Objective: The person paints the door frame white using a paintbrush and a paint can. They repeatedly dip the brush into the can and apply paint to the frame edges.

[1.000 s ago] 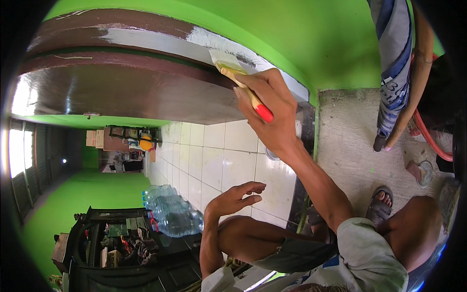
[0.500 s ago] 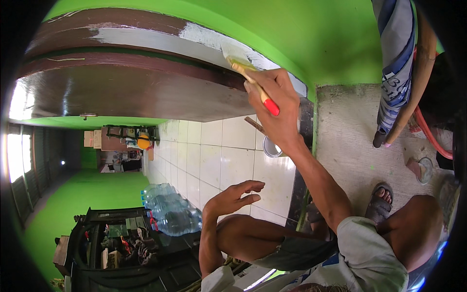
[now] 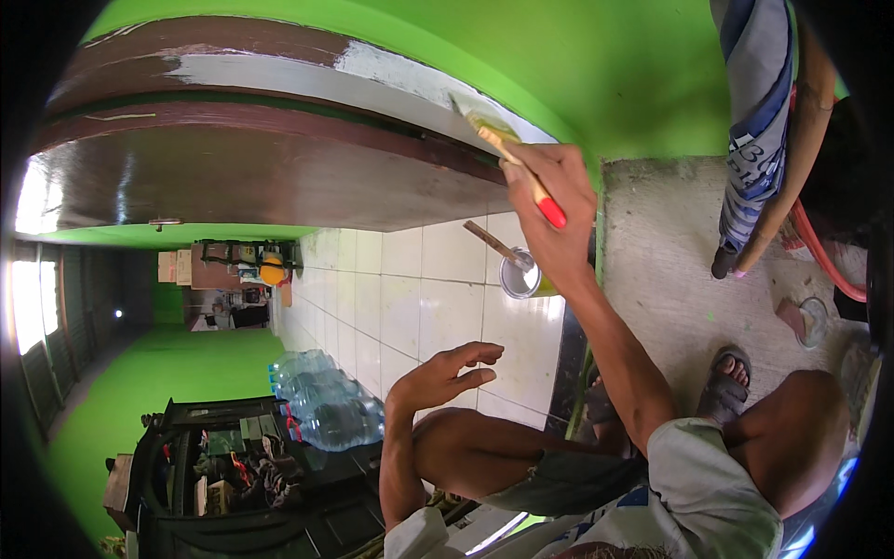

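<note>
My right hand grips a paintbrush with a pale wooden handle and a red end. Its bristles touch the door frame, which is coated white and light grey toward the right and brown farther left. Over my bent knee, my left hand hovers with nothing in it, fingers stretched and thumb apart. Below the right hand, an open paint can stands on the floor tiles, partly hidden by that arm. A wooden stick leans in the can.
A dark brown door stands along the frame. Clear blue-tinted plastic bottles lie beside a black cabinet. A folded umbrella and a wooden pole lean at the right. White tiles meet a dark threshold.
My right hand and the brush have moved right along the frame and slightly down. More of the paint can and stick shows. The left hand has hardly moved.
</note>
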### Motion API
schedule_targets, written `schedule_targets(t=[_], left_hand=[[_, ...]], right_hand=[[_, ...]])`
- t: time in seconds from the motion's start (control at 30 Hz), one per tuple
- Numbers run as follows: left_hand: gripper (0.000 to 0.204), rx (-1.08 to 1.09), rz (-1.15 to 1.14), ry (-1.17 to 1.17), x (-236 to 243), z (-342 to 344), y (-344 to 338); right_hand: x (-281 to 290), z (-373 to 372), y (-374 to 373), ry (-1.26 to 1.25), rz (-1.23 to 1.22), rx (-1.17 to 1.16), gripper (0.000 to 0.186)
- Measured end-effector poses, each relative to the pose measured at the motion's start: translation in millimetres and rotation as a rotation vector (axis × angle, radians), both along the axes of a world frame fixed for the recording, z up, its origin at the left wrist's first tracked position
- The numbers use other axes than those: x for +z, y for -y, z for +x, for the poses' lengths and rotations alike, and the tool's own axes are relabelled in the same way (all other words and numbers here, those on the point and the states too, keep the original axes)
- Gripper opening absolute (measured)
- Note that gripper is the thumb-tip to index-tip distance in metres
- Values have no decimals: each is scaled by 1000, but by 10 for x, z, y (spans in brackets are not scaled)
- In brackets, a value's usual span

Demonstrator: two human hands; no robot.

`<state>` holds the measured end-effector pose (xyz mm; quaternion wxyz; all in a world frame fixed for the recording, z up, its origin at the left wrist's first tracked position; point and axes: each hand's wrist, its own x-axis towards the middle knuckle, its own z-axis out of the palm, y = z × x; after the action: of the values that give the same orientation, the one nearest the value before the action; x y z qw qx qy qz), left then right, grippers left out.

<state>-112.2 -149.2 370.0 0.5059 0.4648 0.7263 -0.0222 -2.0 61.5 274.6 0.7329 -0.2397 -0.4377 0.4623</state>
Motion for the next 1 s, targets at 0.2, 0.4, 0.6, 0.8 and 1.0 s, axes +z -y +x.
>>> schedule_targets(t=[0.2,0.4,0.6,0.8,1.0], left_hand=[[43,5,-3,8,-3,-3,28],[43,2,13,17,-24,7,45],[43,18,11,20,20,12,17],[44,-14,14,-1,24,22,35],[44,0,18,4,-11,15,64]], right_hand=[[-96,60,39,3,-17,45,24],[-139,40,36,9,-11,45,25],[-309,29,73,71,-79,43,21],[-427,11,138,61,-84,-27,19],[-477,62,177,59,-164,33,18]])
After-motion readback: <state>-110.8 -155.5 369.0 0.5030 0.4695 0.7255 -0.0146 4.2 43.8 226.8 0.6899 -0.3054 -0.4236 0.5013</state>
